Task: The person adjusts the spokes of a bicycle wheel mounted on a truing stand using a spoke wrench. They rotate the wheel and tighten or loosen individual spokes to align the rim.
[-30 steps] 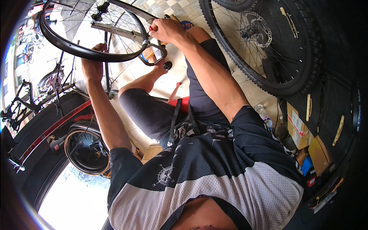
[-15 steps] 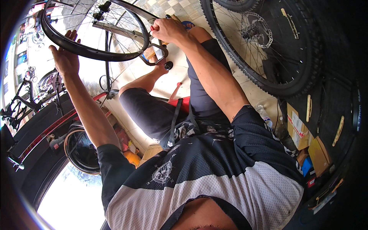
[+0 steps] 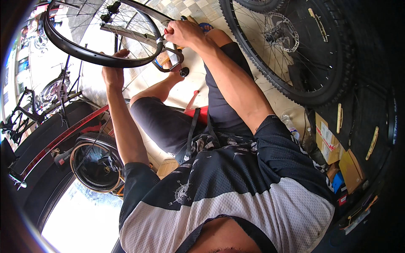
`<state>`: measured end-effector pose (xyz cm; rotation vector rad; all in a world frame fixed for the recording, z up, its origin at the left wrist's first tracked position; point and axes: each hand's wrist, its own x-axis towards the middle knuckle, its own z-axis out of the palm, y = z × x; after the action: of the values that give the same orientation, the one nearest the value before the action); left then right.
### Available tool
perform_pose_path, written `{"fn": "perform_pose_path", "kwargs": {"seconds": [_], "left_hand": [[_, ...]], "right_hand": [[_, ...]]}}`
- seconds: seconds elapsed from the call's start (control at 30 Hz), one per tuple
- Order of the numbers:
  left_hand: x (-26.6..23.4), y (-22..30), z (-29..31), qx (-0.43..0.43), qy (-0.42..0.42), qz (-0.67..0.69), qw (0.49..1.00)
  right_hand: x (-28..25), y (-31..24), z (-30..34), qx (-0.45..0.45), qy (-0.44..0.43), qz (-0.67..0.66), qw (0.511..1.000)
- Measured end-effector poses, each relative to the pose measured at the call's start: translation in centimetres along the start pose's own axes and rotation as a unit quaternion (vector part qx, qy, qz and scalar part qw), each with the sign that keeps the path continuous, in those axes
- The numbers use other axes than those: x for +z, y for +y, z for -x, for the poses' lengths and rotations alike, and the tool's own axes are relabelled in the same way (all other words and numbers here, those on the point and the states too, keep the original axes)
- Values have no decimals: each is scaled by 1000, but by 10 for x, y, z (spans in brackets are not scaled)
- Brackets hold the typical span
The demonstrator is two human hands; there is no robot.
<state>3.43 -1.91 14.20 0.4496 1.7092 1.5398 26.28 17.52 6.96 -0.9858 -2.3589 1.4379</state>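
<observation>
A bare bicycle wheel (image 3: 90,57) with a black rim and thin spokes sits in a grey metal truing stand (image 3: 130,36) at the upper left. My left hand (image 3: 113,76) is at the rim's near edge, its fingers curled round it; the rim hides part of them, while fingertips show inside the wheel. My right hand (image 3: 184,33) is closed beside the rim's right side, by the stand's arm. A small red piece of a tool (image 3: 167,31) pokes out from its fingers; the rest is covered. The black hub (image 3: 110,12) rests between the stand's arms.
A large knobby-tyred wheel (image 3: 249,63) with a disc rotor (image 3: 284,33) stands at the right. Cardboard boxes (image 3: 327,139) and a clear bottle (image 3: 290,125) lie below it. At the left are bike frames (image 3: 25,111), a red bar (image 3: 63,141) and another tyred wheel (image 3: 76,162).
My left hand has moved right along the rim, from its left side to its near middle, and its spread fingers have curled in. The right hand has stayed nearly in place.
</observation>
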Motion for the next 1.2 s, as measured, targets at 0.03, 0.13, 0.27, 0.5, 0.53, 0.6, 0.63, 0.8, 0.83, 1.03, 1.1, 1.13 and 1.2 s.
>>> {"fn": "perform_pose_path", "kwargs": {"seconds": [0.03, 0.13, 0.27, 0.5, 0.53, 0.6, 0.63, 0.8, 0.83, 1.03, 1.1, 1.13, 1.2], "left_hand": [[3, -6, 1, -21, 8, 14, 1000], [11, -20, 4, -40, 8, -28, 999], [16, -32, 4, -49, -18, -28, 998], [18, -37, 1, -66, -7, -32, 997], [18, -36, 1, -75, 6, -38, 996], [18, -34, 2, -65, -11, -38, 997], [18, -33, 3, -71, -1, -43, 997], [8, -35, 4, -47, -20, 0, 999], [3, -38, 1, -36, -38, 29, 998], [-13, -80, -28, -63, 53, -73, 994], [-6, -97, -40, -95, 40, -102, 989], [-2, -104, -44, -86, 23, -102, 991], [5, -114, -53, -87, -12, -72, 994]], "right_hand": [[0, 0, 0, -1, 2, -2, 1000], [-1, -2, 2, -3, 4, -7, 1000], [-2, -2, 2, 0, 3, -6, 1000], [3, 2, -2, -1, 3, 4, 1000], [4, 2, -2, -17, 18, 0, 1000], [7, 1, -2, -12, 23, 8, 1000], [9, 0, -3, -15, 17, 3, 1000], [31, -5, -20, 3, -38, -23, 999], [39, -7, -23, 0, -37, -33, 999], [73, -8, -41, 15, -73, -79, 994], [81, -7, -47, 29, -92, -82, 992], [86, -5, -49, 37, -94, -88, 991], [93, 1, -52, 54, -116, -99, 987]]}}
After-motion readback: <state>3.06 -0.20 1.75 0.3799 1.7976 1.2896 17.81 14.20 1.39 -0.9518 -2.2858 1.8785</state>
